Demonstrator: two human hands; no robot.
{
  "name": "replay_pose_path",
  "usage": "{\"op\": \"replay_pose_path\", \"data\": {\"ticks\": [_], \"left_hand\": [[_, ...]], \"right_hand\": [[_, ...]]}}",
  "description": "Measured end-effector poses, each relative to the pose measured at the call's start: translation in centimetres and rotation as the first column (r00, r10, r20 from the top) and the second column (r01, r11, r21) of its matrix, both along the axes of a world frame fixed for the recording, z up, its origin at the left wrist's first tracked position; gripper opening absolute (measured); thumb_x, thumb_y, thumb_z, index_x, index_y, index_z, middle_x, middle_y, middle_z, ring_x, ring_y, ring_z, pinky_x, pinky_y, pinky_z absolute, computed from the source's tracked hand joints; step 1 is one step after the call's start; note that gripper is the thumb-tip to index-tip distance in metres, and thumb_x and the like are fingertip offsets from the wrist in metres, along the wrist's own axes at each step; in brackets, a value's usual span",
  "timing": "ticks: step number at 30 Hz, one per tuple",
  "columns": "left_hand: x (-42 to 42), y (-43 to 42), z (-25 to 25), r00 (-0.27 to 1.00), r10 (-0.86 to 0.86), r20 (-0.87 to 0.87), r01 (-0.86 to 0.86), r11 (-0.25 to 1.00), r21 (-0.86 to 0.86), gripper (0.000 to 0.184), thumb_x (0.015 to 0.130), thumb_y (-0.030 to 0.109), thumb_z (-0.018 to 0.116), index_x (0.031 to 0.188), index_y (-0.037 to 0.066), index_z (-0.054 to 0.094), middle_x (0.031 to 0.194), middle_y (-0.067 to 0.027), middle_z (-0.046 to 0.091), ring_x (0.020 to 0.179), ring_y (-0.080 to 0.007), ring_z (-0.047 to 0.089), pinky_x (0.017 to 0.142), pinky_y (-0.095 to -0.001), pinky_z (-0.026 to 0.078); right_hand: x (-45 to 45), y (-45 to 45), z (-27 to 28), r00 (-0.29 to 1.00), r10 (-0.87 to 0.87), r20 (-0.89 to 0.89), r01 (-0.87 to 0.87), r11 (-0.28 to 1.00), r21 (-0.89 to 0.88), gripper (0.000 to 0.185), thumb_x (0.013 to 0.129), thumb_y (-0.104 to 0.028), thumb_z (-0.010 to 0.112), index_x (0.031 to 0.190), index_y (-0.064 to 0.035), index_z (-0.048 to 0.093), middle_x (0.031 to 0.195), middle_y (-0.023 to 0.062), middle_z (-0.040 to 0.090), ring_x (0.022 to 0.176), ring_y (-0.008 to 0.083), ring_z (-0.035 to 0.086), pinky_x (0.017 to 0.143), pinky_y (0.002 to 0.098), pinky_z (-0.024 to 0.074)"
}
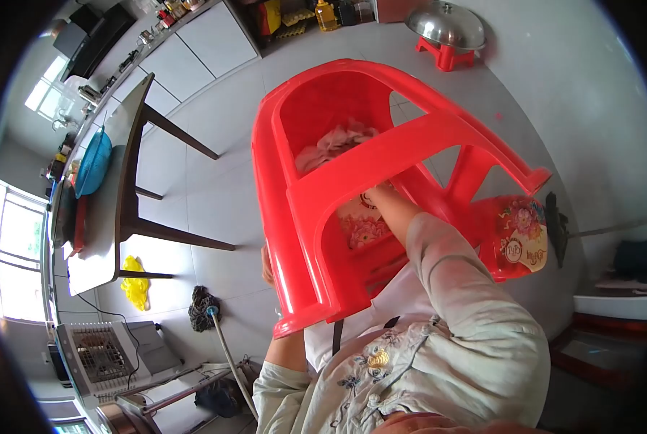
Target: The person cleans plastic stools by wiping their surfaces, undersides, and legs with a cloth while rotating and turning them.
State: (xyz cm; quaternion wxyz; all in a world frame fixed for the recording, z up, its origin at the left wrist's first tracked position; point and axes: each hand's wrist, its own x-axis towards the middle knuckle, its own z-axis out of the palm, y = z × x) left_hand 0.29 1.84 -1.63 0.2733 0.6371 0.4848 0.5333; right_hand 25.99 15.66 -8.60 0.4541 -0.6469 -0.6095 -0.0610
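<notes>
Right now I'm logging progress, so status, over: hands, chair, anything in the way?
Left hand against red chair, mostly hidden. Right forearm through its opening, right hand out of sight. Pale cloth visible beyond crossbar. Crossbar blocks view.

- Table (pixel 104 217): dark wooden legs.
- Floor (pixel 186 192): large grey tiles, beneath and around the table.
- Cabinets (pixel 206 45): pale fronts, above and right of the table.
- Large window (pixel 18 246): bright daylight, left of the table.
- Wall (pixel 573 94): pale, well right of the table.
</notes>
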Motion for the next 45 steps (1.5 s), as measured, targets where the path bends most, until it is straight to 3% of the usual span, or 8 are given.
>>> {"op": "replay_pose_path", "data": {"ticks": [3, 15, 28, 30, 33, 37, 39, 45], "left_hand": [[0.1, 0.7, -3.0, 0.909, 0.308, -0.280, -0.159, 0.879, 0.449, 0.015, 0.097, 0.014, 0.052, 0.100, -0.001, 0.055, 0.085, -0.0088, 0.057, 0.077, -0.0182, 0.058, 0.072, -0.0321, 0.052], [2.9, -2.2, 6.6, 0.904, -0.198, 0.380, 0.233, 0.971, -0.049, 0.013, 0.097, 0.012, 0.050, 0.100, 0.000, 0.055, 0.082, -0.0065, 0.056, 0.074, -0.0157, 0.056, 0.070, -0.0299, 0.050], [3.7, -2.2, 7.0, 0.928, -0.177, 0.329, 0.185, 0.983, 0.007, 0.015, 0.097, 0.014, 0.051, 0.095, 0.000, 0.055, 0.078, -0.0052, 0.055, 0.070, -0.0130, 0.054, 0.068, -0.0284, 0.050], [3.9, -2.6, 8.7, 0.422, 0.021, 0.906, 0.431, 0.875, -0.221, 0.015, 0.097, 0.015, 0.052, 0.094, 0.001, 0.055, 0.077, -0.0053, 0.055, 0.068, -0.0134, 0.054, 0.067, -0.0280, 0.050], [3.2, -2.2, 7.1, 0.916, -0.194, 0.352, 0.214, 0.977, -0.018, 0.012, 0.096, 0.013, 0.052, 0.096, 0.001, 0.055, 0.077, -0.0054, 0.055, 0.068, -0.0136, 0.054, 0.067, -0.0284, 0.050], [3.2, -2.4, 6.7, 0.880, -0.171, 0.443, 0.206, 0.978, -0.033, 0.010, 0.095, 0.011, 0.053, 0.099, 0.001, 0.055, 0.079, -0.0057, 0.056, 0.070, -0.0137, 0.055, 0.068, -0.0282, 0.050], [3.3, -2.8, 7.9, 0.312, 0.025, 0.950, 0.463, 0.869, -0.175, 0.010, 0.094, 0.010, 0.054, 0.100, 0.002, 0.055, 0.082, -0.0064, 0.056, 0.071, -0.0141, 0.055, 0.068, -0.0290, 0.050], [0.4, 1.4, -1.3, 0.962, -0.086, 0.259, 0.080, 0.996, 0.034, 0.014, 0.096, 0.014, 0.052, 0.101, 0.001, 0.055, 0.080, -0.0056, 0.057, 0.071, -0.0135, 0.054, 0.067, -0.0288, 0.049]], "right_hand": [[-3.6, 0.6, -1.7, 0.997, 0.078, 0.008, -0.079, 0.996, 0.045, 0.023, 0.078, -0.020, 0.062, 0.096, -0.0065, 0.064, 0.096, 0.0112, 0.065, 0.095, 0.0290, 0.060, 0.086, 0.0442, 0.0443], [-7.6, -7.9, -1.6, 0.887, 0.392, 0.244, -0.361, 0.918, -0.163, 0.026, 0.078, -0.016, 0.054, 0.100, -0.0065, 0.063, 0.103, 0.0119, 0.061, 0.099, 0.0296, 0.055, 0.086, 0.0478, 0.0419], [-7.2, -26.3, 3.2, 0.657, 0.739, 0.149, -0.692, 0.670, -0.271, 0.021, 0.066, -0.009, 0.063, 0.087, -0.0082, 0.066, 0.098, 0.0080, 0.062, 0.106, 0.0324, 0.054, 0.087, 0.0500, 0.0396], [-6.3, -24.7, 3.8, 0.671, 0.739, 0.059, -0.649, 0.624, -0.435, 0.019, 0.067, -0.009, 0.063, 0.086, -0.0087, 0.066, 0.097, 0.0077, 0.062, 0.103, 0.0320, 0.056, 0.088, 0.0494, 0.0394], [-4.5, -20.2, 7.4, 0.821, 0.568, 0.056, -0.547, 0.812, -0.205, 0.017, 0.070, -0.010, 0.062, 0.086, -0.0091, 0.066, 0.092, 0.0077, 0.064, 0.089, 0.0306, 0.060, 0.080, 0.0454, 0.0448], [1.1, -11.7, 9.0, 0.929, 0.247, 0.277, -0.254, 0.967, -0.014, 0.024, 0.069, -0.018, 0.065, 0.093, -0.0138, 0.066, 0.114, 0.0064, 0.060, 0.100, 0.0274, 0.057, 0.087, 0.0458, 0.0440], [3.6, -8.3, 8.1, 0.931, 0.119, 0.344, -0.146, 0.988, 0.056, 0.023, 0.071, -0.017, 0.062, 0.094, -0.0133, 0.065, 0.117, 0.0058, 0.059, 0.100, 0.0269, 0.058, 0.085, 0.0442, 0.0460], [7.6, -5.7, 0.9, 0.967, 0.127, 0.219, 0.026, 0.810, -0.586, 0.036, 0.076, -0.009, 0.058, 0.112, -0.0087, 0.056, 0.116, 0.0133, 0.058, 0.103, 0.0316, 0.059, 0.087, 0.0457, 0.0471]]}}
